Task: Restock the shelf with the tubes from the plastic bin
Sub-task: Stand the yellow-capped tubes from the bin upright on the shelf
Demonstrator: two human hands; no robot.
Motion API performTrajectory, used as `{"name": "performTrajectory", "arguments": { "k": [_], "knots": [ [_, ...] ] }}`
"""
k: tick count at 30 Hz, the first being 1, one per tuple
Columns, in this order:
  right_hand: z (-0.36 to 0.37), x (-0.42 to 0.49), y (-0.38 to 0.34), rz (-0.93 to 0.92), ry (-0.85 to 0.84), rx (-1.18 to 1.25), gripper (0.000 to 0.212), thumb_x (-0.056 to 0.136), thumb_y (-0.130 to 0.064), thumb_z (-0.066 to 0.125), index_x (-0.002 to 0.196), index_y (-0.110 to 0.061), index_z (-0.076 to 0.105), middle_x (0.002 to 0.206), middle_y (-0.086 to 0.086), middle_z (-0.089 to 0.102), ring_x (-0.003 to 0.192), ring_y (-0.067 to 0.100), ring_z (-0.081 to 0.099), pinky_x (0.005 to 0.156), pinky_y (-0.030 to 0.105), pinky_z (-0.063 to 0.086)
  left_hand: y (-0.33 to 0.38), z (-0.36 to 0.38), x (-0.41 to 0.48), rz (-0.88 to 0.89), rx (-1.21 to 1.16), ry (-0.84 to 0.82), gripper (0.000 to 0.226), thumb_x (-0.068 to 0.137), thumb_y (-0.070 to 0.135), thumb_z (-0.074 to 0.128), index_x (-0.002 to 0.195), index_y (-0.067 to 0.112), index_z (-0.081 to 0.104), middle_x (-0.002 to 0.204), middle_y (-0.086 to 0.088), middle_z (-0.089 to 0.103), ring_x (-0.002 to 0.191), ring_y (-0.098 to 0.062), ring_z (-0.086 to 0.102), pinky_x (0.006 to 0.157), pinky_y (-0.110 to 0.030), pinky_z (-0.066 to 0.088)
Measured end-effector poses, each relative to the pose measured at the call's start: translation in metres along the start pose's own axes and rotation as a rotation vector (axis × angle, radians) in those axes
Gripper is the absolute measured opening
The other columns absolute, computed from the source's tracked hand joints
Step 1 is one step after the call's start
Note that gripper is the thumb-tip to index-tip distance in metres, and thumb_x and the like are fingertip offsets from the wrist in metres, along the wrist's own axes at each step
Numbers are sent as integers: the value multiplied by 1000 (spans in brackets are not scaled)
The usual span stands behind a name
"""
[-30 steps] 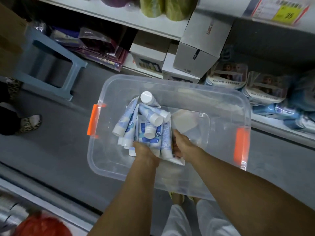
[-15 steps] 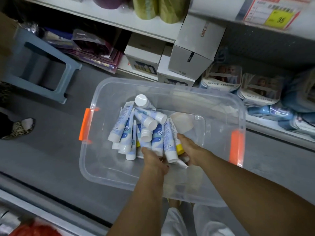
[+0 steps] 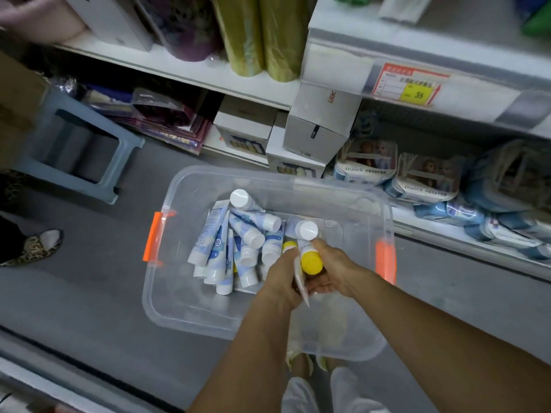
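Observation:
A clear plastic bin (image 3: pixel 167 293) with orange latches sits on the grey floor below me. Several blue-and-white tubes with white caps (image 3: pixel 238 242) lie piled in its left half. My right hand (image 3: pixel 334 269) grips a tube with a yellow cap (image 3: pixel 311 262), and a white-capped tube (image 3: pixel 307 230) stands up just beyond its fingers. My left hand (image 3: pixel 283 281) is closed on the flat end of a tube, touching the right hand; a second yellow cap (image 3: pixel 287 245) peeks out above it. The shelf (image 3: pixel 432 93) with a price label rises at the upper right.
White boxes (image 3: pixel 316 126) are stacked against the lower shelf behind the bin. Packaged goods (image 3: pixel 423 177) lie along the bottom shelf at right. A grey-blue stool (image 3: pixel 80 144) stands at left, and another person's slippered foot (image 3: pixel 35 245) is at the far left. My feet show under the bin.
Both hands have risen out of the pile, lifting yellow-capped tubes clear of the others. The view has tilted up, showing more of the shelves.

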State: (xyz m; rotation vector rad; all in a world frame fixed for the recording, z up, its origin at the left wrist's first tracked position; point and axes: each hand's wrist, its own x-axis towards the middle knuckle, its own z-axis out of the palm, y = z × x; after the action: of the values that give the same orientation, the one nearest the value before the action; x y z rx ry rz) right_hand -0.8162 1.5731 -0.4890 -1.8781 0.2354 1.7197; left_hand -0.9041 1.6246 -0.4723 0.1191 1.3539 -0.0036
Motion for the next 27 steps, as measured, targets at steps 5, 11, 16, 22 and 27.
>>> {"name": "performTrajectory", "arguments": {
  "k": [5,11,16,22,27],
  "knots": [
    [-19,-28,-9,-47,127,-14,48,98,-47,38,101,-5,61,73,18,68,51,26,63,54,25,44,0,8,-25,55,300,-28,24,96,34,50,106,15,60,99,-15,68,84,-30,63,83,-43,50],
    [-29,-69,-16,-75,78,40,41,91,-41,46,89,-5,65,66,18,69,44,23,57,47,22,34,13,4,-66,186,420,-76,26,95,30,50,111,14,61,97,-10,69,87,-24,67,76,-35,52],
    [-29,-104,-19,-163,33,70,43,88,-43,52,95,-4,68,70,17,69,50,23,60,47,23,35,21,3,-103,234,398,-94,40,93,28,46,120,2,59,109,-19,68,89,-27,67,70,-34,52],
    [-28,-160,-37,-333,-93,38,29,90,-35,55,100,-11,70,75,8,67,63,18,59,53,26,39,31,1,-156,305,260,-299,35,95,22,34,98,3,63,76,-11,72,61,-20,68,57,-27,52],
    [-27,-211,-54,-500,-130,-4,38,82,-34,66,106,-5,57,98,19,73,81,31,69,67,34,52,43,10,-199,391,273,-327,40,92,28,40,107,-3,61,84,-16,70,69,-24,67,66,-33,51]
  ]
}}
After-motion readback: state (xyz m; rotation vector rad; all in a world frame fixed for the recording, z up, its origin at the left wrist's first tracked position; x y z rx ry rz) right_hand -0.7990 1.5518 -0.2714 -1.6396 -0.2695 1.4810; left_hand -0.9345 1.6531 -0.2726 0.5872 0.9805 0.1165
